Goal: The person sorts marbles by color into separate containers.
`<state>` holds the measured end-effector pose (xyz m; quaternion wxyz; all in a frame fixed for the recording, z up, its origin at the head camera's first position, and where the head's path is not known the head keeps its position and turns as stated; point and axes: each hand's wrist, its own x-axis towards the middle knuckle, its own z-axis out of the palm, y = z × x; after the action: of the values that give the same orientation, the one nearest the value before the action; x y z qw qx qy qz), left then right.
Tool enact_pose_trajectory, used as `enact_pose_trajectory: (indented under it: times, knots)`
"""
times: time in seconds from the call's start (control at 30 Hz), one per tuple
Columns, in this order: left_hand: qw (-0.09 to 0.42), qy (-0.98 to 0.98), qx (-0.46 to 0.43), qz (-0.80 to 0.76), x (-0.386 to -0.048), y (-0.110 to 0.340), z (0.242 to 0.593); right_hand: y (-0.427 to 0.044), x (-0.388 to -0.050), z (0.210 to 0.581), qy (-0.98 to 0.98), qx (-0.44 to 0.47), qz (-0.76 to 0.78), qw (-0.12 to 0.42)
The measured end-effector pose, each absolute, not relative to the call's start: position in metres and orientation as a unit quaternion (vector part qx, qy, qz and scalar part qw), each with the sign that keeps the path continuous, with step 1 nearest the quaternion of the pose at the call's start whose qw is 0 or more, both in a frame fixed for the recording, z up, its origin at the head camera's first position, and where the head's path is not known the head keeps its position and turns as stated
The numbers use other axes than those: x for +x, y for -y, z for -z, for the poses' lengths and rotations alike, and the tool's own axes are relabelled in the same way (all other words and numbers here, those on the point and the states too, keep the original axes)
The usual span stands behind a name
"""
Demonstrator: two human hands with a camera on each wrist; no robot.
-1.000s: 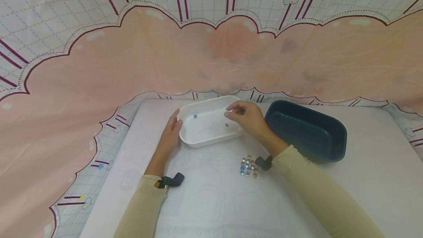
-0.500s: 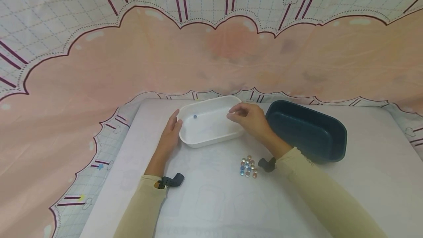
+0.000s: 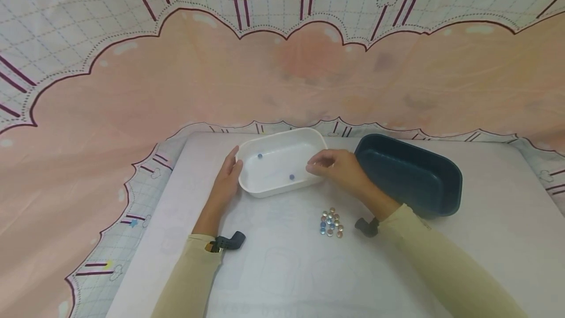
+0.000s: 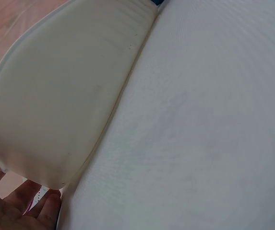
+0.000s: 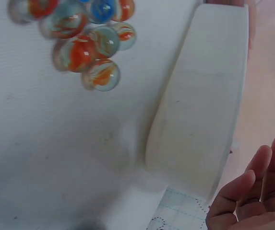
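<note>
My left hand [image 3: 226,180] rests against the left end of a white oblong dish [image 3: 273,191]. In the left wrist view, its fingers [image 4: 19,199] touch the outside of the dish's end wall. Inside the dish lie two small bluish marbles, one marble [image 3: 260,156] toward the far left and another marble [image 3: 292,177] near the front wall. Over the dish's right end hovers my right hand [image 3: 342,170], thumb and fingertips close together in the head view. The right wrist view shows those fingers [image 5: 243,187] loosely bent and apart, with nothing seen between them.
A dark blue oblong dish [image 3: 410,175] stands to the right of the white one, its inside visible. Several glass marbles [image 3: 330,222], clear with orange or blue swirls, cluster on the white tabletop [image 3: 273,259] in front. A patterned cloth [image 3: 265,82] hangs behind.
My right hand has drawn a little toward me. The second marble, out of sight half a second ago, now shows nearer the dish's front wall. The left hand stays put.
</note>
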<state>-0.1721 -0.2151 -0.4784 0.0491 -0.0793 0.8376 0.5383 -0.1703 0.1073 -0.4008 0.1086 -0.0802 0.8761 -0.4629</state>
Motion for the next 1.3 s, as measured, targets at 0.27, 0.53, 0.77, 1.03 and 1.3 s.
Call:
enact_pose_trajectory:
  times: [0.27, 0.53, 0.77, 1.03, 1.3]
  knots:
    - [0.049, -0.841, -0.078, -0.534, -0.172, 0.215, 0.479, -0.109, -0.162, 0.405, -0.883, -0.090, 0.444, 0.125]
    - [0.047, -0.840, -0.075, -0.535, -0.172, 0.215, 0.479, -0.116, -0.156, 0.412, -0.886, -0.141, 0.424, 0.122]
    - [0.049, -0.839, -0.078, -0.536, -0.172, 0.215, 0.479, -0.122, -0.150, 0.417, -0.884, -0.159, 0.411, 0.158]
    - [0.052, -0.840, -0.079, -0.534, -0.172, 0.215, 0.478, -0.128, -0.147, 0.428, -0.865, -0.203, 0.413, 0.198]
    - [0.051, -0.841, -0.079, -0.533, -0.172, 0.215, 0.477, -0.134, -0.144, 0.436, -0.854, -0.275, 0.399, 0.190]
